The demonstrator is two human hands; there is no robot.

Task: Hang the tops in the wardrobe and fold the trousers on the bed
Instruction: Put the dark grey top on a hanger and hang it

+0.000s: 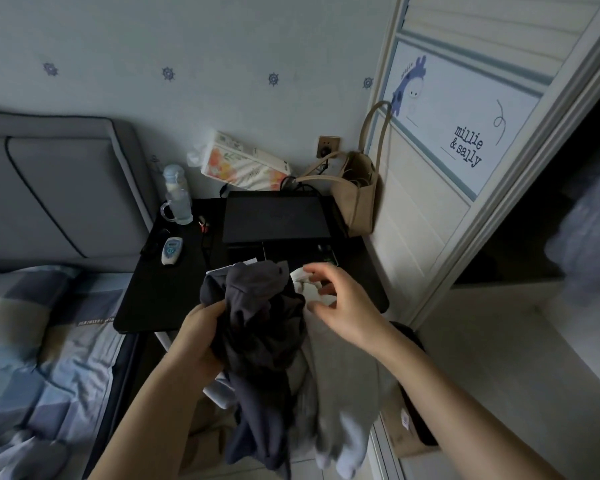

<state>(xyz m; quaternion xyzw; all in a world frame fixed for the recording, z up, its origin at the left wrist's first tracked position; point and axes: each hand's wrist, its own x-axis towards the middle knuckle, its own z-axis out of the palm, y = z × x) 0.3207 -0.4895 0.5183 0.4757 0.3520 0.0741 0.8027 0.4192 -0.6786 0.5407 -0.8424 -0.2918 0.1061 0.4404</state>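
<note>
1. Two hands are in the middle of the frame. The left hand (pixel 201 337) grips a bunch of dark clothes (pixel 257 327), its fingers curled round the cloth.
2. The right hand (pixel 340 306) is just beside the bunch on its right, fingers spread and loose, with nothing in them. A bit of white cloth (pixel 309 285) shows behind its fingertips.
3. A pale grey piece of clothing (pixel 340 410) hangs down at the lower middle, next to the dark one.
4. A black desk (pixel 160 289) stands behind the hands. On it are a closed black laptop (pixel 274 216), a small white remote (pixel 171 250) and a clear bottle (pixel 177 195).
5. A pack of tissues (pixel 243 161) leans on the wall above the desk. A tan bag (pixel 357 195) stands at the desk's right end.
6. The bed (pixel 49 358) with a blue checked cover is at the lower left, and its grey headboard (pixel 59 188) is above it.
7. The wardrobe (pixel 465 140) fills the right side. Its white door has a blue cartoon picture, and a dark open part is at the far right.
</note>
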